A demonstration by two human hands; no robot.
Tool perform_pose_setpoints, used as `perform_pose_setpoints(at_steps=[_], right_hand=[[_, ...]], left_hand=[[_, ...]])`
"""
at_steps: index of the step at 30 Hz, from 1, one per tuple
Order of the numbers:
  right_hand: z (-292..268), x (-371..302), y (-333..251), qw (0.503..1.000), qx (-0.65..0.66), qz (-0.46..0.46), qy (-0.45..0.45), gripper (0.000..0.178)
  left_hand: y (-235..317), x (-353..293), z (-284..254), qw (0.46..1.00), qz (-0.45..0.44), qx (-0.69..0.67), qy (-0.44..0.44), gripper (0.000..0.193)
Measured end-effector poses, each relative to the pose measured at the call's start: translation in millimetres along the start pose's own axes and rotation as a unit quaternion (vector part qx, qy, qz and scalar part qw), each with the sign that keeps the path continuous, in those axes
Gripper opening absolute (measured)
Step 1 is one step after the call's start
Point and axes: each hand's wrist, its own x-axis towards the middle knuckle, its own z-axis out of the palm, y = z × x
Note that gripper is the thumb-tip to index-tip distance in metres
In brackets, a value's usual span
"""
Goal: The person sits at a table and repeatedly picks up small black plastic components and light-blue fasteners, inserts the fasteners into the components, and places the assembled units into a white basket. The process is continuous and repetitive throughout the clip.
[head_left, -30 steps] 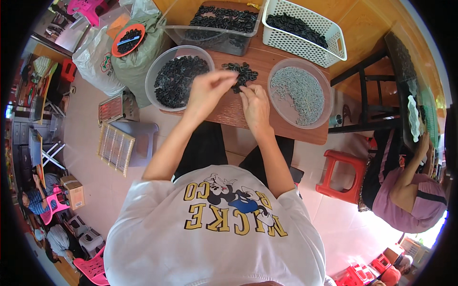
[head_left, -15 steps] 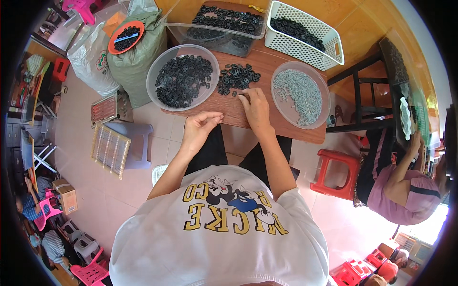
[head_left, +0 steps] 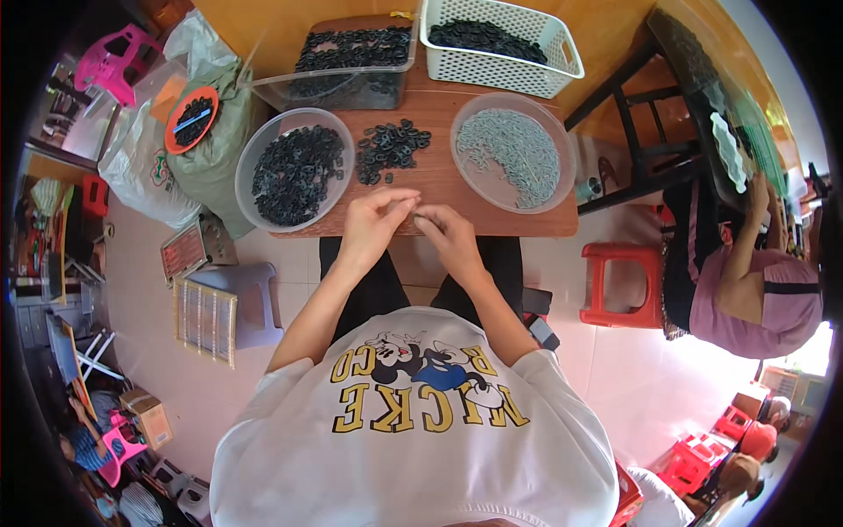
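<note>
My two hands meet at the near edge of the brown table, their fingertips almost touching. My left hand is pinched closed; whatever lies between its thumb and fingers is too small to make out. In the pinch of my right hand a small dark part shows at the fingertips, like the loose pieces nearby. Just beyond lies a pile of small black plastic oval parts. A round clear tub full of similar black parts stands to its left. On the right, another round tub holds many small silvery screw-like pieces.
Behind stand a clear bin and a white perforated basket, both holding black parts. Sacks at left carry an orange plate. A red stool and a black frame stand right, near another person's purple sleeve.
My right hand has drawn back from the black pile towards me and come up to my left hand with a small dark part. The whole view has shifted slightly.
</note>
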Motion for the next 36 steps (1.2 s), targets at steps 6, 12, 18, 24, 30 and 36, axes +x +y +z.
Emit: perform_pose_setpoints(at_steps=[6, 12, 18, 24, 30, 36], right_hand=[[-46, -48, 4, 0.96, 0.234, 0.154, 0.015, 0.01], [-71, -63, 15, 0.929, 0.312, 0.186, 0.069, 0.015], [-85, -65, 19, 0.937, 0.295, 0.159, 0.101, 0.024], [-87, -63, 15, 0.917, 0.346, 0.159, 0.119, 0.026], [-91, -63, 17, 0.905, 0.366, 0.185, 0.112, 0.02], [-94, -61, 19, 0.878, 0.422, 0.19, 0.119, 0.014]], left_hand=[[25, 64, 45, 0.962, 0.147, 0.213, -0.086, 0.016], [5, 123, 88, 0.895, 0.243, 0.334, -0.17, 0.012], [13, 133, 102, 0.838, 0.291, 0.377, -0.267, 0.011], [3, 132, 107, 0.819, 0.294, 0.419, -0.26, 0.009], [3, 132, 106, 0.839, 0.273, 0.392, -0.261, 0.009], [1, 136, 103, 0.847, 0.294, 0.375, -0.236, 0.009]])
